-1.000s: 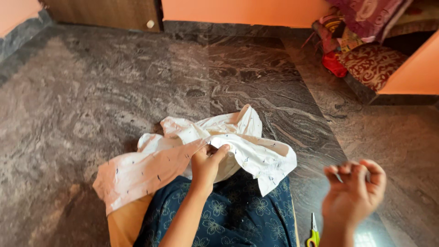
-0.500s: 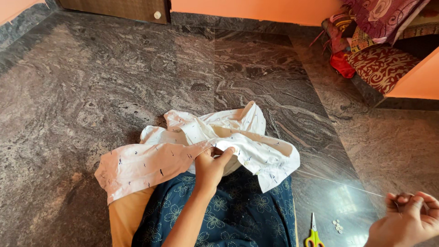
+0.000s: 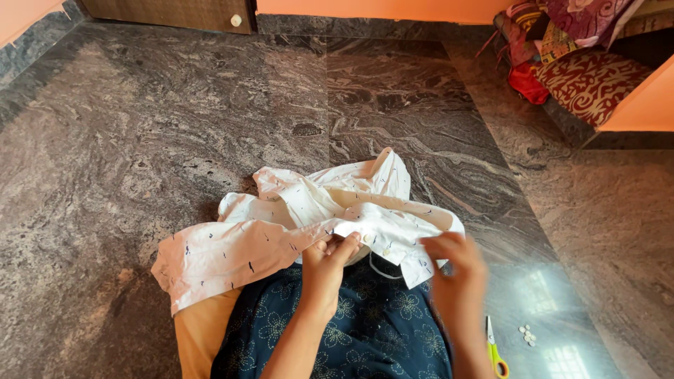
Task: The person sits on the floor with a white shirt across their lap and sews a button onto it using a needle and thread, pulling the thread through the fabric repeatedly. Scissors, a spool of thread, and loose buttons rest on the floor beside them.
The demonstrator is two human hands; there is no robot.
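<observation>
Granite floor underlies white shirt [image 3: 281,231] lying left-right, left hand [image 3: 326,270] pinching it.

1. Left forearm rising from the bottom edge, just left of centre, angled up and slightly right toward the middle of the frame.
2. Left hand [image 3: 328,261] in the lower centre, back toward the camera, wrist nearly straight.
3. Left fingers [image 3: 345,247] curled inward, thumb and fingertips pressed together in a pinch at the top of the hand.
4. Right forearm entering from the bottom edge, right of centre, pointing almost straight up.
5. Right hand [image 3: 456,275] in the lower right of centre, blurred, back toward the camera.
6. Right fingers [image 3: 437,243] bent leftward at the top, drawn close together; exact grip unclear through blur.
7. Hands near each other, not touching.
</observation>
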